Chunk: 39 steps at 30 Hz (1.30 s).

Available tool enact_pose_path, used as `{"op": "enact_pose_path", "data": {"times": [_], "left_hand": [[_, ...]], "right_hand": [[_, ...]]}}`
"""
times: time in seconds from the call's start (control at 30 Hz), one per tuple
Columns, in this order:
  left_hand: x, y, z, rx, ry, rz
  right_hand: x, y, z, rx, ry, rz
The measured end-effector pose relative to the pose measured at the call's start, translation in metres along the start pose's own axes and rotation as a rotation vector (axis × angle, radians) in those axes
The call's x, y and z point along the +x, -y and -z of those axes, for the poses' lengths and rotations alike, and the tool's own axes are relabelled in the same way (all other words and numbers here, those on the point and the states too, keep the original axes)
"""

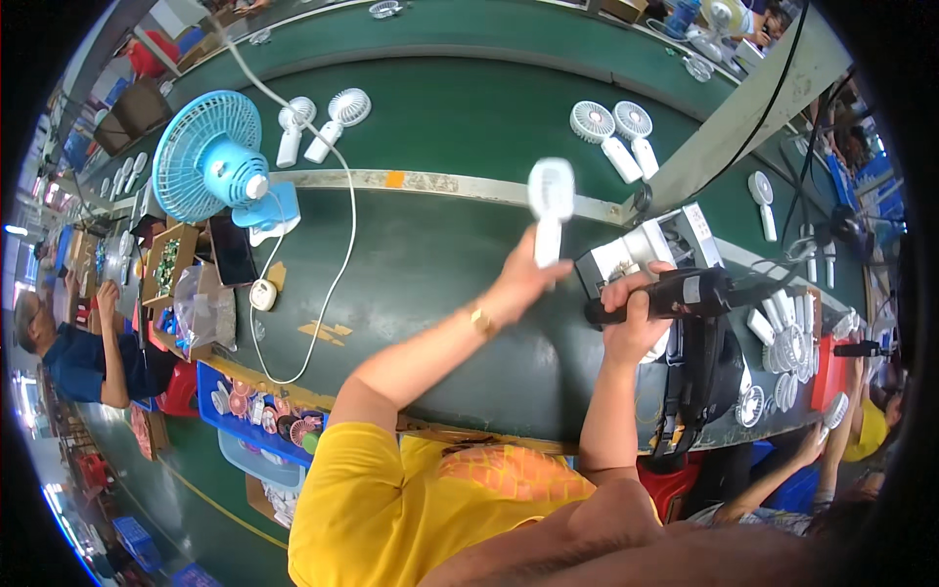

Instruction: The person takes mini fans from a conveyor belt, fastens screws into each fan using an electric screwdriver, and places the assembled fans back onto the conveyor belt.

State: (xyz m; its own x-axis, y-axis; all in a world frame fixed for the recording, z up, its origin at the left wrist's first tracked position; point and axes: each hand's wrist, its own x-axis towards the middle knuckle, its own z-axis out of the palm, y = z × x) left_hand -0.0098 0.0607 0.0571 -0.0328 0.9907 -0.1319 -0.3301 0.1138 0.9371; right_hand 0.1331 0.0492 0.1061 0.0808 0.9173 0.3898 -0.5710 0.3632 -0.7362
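My left hand is closed around the handle of a white handheld fan, held upright over the green bench and slightly blurred. To the right, my right hand grips a black electric screwdriver lying roughly level, its cord trailing off rightward. Just beyond that hand sits a white and grey metal fixture; the hand and tool partly cover it. Whether the screwdriver touches the fixture I cannot tell.
A blue desk fan stands at the left beside a phone. A white cable loops over the bench. White handheld fans lie on the far green belt; several more are piled at right. Other people work on both sides.
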Motion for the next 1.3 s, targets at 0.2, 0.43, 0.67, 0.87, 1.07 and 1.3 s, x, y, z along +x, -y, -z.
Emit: {"op": "enact_pose_path", "data": {"times": [0.2,0.43,0.67,0.87,1.07,1.3], "left_hand": [[0.112,-0.017,0.06,0.728,-0.327,-0.272],[0.155,-0.075,0.215,1.363,-0.948,-0.101],[0.143,-0.098,0.325,1.532,-1.046,0.279],[0.158,-0.064,0.277,1.048,-0.662,-0.182],[0.044,-0.027,0.068,-0.011,0.025,-0.017],[-0.05,0.029,0.002,-0.347,0.136,0.342]], "right_hand": [[-0.018,-0.004,0.004,-0.097,0.042,-0.039],[-0.013,0.002,0.016,-0.149,0.05,-0.028],[0.029,0.019,0.011,-0.236,0.01,0.167],[0.042,0.009,-0.003,-0.317,0.018,0.08],[0.03,0.004,0.005,-0.378,-0.023,0.101],[0.013,0.0,0.003,-0.103,0.065,-0.008]]}}
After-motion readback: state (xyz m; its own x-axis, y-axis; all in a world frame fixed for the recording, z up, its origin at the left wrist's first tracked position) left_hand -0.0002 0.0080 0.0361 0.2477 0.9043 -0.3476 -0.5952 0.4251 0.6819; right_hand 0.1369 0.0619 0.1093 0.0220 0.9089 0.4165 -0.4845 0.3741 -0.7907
